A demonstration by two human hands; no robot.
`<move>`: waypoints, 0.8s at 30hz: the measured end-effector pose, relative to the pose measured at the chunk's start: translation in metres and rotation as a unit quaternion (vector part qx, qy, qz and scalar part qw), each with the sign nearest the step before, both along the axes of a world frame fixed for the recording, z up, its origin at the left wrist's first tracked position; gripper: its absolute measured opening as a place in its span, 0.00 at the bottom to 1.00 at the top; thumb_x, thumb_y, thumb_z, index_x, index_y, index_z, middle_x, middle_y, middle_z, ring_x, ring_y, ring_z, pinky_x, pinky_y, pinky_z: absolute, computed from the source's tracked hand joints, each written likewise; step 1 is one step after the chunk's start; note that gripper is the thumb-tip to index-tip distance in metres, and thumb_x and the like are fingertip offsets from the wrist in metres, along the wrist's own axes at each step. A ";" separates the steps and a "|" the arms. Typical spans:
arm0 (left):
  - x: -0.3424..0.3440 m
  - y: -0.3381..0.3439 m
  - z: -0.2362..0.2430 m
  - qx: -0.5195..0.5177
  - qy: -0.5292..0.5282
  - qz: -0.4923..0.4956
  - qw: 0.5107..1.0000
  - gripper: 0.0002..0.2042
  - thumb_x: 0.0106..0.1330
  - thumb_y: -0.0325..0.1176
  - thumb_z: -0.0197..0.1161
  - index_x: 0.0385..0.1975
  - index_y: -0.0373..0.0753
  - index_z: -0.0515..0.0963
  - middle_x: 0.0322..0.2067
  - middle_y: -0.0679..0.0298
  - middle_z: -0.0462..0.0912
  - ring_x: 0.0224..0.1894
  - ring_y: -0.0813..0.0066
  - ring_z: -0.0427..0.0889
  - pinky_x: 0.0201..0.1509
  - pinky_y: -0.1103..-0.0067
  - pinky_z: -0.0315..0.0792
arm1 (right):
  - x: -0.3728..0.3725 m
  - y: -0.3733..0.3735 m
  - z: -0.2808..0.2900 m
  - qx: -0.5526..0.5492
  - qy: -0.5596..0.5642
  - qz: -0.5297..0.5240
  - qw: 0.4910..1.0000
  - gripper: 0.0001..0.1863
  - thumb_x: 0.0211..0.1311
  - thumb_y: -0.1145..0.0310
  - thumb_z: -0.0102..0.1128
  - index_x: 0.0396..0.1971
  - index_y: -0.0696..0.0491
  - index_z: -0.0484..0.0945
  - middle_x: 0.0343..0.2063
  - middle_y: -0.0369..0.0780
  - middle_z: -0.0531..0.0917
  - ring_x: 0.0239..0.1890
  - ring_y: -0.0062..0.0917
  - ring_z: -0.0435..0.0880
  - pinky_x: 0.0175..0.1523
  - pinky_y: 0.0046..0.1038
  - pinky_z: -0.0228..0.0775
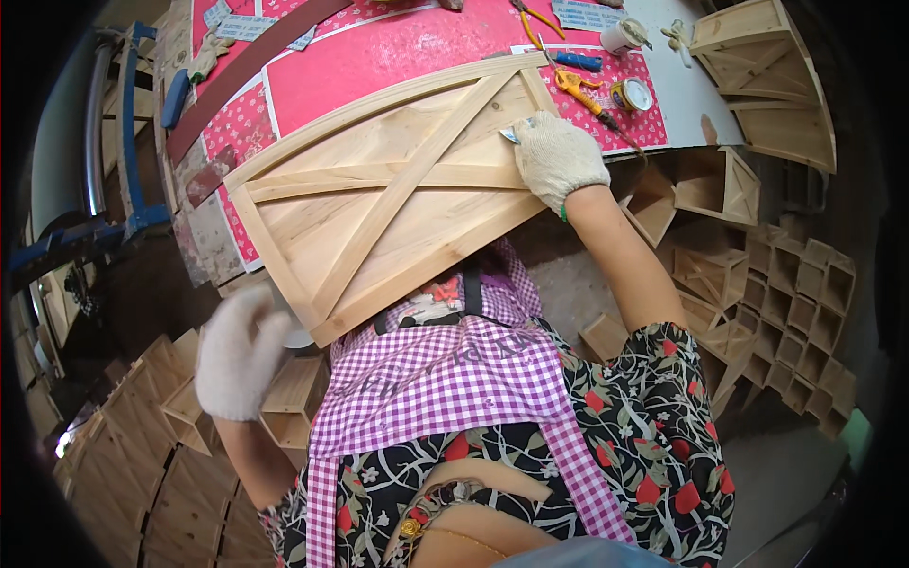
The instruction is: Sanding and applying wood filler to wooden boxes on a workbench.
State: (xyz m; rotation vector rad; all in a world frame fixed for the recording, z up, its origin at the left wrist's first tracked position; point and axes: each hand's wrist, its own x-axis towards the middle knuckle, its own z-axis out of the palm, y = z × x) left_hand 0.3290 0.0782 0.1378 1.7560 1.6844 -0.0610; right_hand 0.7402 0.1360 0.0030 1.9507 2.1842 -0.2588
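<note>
While the right hand rests on the right end of a cross-braced wooden panel, the left hand is apart from it, just off its lower left corner. The panel lies at the near edge of the surface, directly in front of the body, its long axis running obliquely from lower left to upper right. The right hand is therefore the nearer, being in contact; a gap separates the left hand from the wood.

Condition of hands: both are in pale knitted gloves. The right has its fingers closed on a small flat bluish piece, held against the panel's face. The left is blurred, fingers apparently bent; whether it is clenched or loose cannot be determined.

Surroundings: a yellow air gun lies just beyond the right hand, with a blue cylindrical item and an open tin nearby. A brown strip crosses the surface beyond the panel's left end. Below the left corner, a wooden box sits close to the left hand; a checked apron borders the panel's near side.
</note>
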 end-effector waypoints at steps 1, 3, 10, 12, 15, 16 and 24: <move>0.022 0.022 0.009 0.020 -0.038 0.019 0.999 0.19 0.63 0.32 0.68 0.52 0.32 0.79 0.48 0.50 0.84 0.52 0.54 0.84 0.59 0.69 0.76 | 0.000 0.002 -0.004 -0.005 -0.012 -0.001 1.000 0.10 0.69 0.64 0.52 0.42 0.50 0.81 0.39 0.45 0.83 0.41 0.38 0.87 0.43 0.40 0.80; 0.056 0.066 -0.011 0.176 -0.092 -0.070 0.977 0.18 0.65 0.32 0.67 0.53 0.34 0.79 0.48 0.51 0.85 0.52 0.56 0.84 0.58 0.68 0.76 | 0.003 0.001 0.000 0.030 -0.015 -0.034 0.999 0.10 0.69 0.65 0.53 0.43 0.50 0.81 0.38 0.45 0.83 0.40 0.37 0.87 0.42 0.39 0.80; 0.188 0.162 -0.117 0.379 -0.188 -0.222 0.879 0.22 0.70 0.50 0.61 0.53 0.38 0.78 0.48 0.51 0.84 0.52 0.49 0.83 0.57 0.61 0.77 | -0.003 -0.036 -0.008 0.188 0.029 0.006 0.982 0.12 0.66 0.68 0.56 0.48 0.49 0.82 0.37 0.41 0.83 0.36 0.34 0.85 0.39 0.37 0.80; 0.209 0.165 -0.129 0.198 0.037 -0.230 0.952 0.22 0.69 0.53 0.59 0.51 0.41 0.78 0.47 0.52 0.85 0.50 0.51 0.85 0.53 0.60 0.78 | -0.013 -0.038 -0.008 0.225 0.106 0.050 0.967 0.10 0.66 0.66 0.54 0.43 0.49 0.81 0.33 0.40 0.83 0.33 0.34 0.85 0.39 0.35 0.79; 0.204 0.163 -0.140 0.244 0.014 -0.209 0.947 0.23 0.69 0.56 0.57 0.50 0.42 0.78 0.45 0.53 0.85 0.47 0.52 0.86 0.50 0.60 0.79 | -0.017 -0.043 -0.011 0.186 0.091 0.024 0.978 0.10 0.65 0.66 0.54 0.41 0.50 0.81 0.33 0.40 0.84 0.32 0.33 0.86 0.37 0.34 0.80; 0.204 0.164 -0.141 0.246 0.016 -0.207 0.947 0.23 0.69 0.55 0.58 0.50 0.41 0.78 0.43 0.52 0.85 0.46 0.52 0.86 0.51 0.60 0.79 | -0.022 -0.042 -0.009 0.153 0.070 0.005 0.986 0.09 0.65 0.65 0.56 0.39 0.50 0.82 0.32 0.39 0.84 0.29 0.33 0.86 0.33 0.34 0.79; 0.189 0.158 -0.140 0.257 -0.002 -0.207 0.944 0.23 0.69 0.55 0.58 0.50 0.40 0.78 0.41 0.51 0.85 0.45 0.51 0.85 0.50 0.59 0.79 | -0.041 -0.035 0.005 0.119 0.096 -0.035 0.988 0.08 0.64 0.66 0.58 0.42 0.48 0.78 0.30 0.39 0.81 0.28 0.32 0.84 0.31 0.35 0.77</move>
